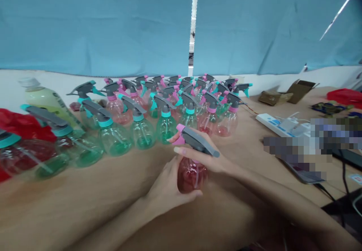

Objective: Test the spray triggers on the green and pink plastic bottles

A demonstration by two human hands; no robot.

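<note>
A spray bottle [192, 175] with a clear pink body and a grey-and-pink trigger head stands between my hands at the table's middle. My left hand [166, 185] wraps round the lower body, its thumb across the near side. Round the neck and trigger head closes my right hand [210, 155], fingers near the pink trigger. A thin tube shows inside the bottle. Just beyond it are a green spray bottle [166, 130] with a turquoise collar and a pink spray bottle [227, 123]. The far fingers of my left hand are hidden behind the bottle.
Rows of several more spray bottles fill the back and left. A large capped bottle [51, 100] and red plastic [21, 128] are at left. On the right lie a power strip [273, 124], a phone [301, 173], cables and a cardboard box [301, 91]. A blue cloth [113, 25] hangs behind.
</note>
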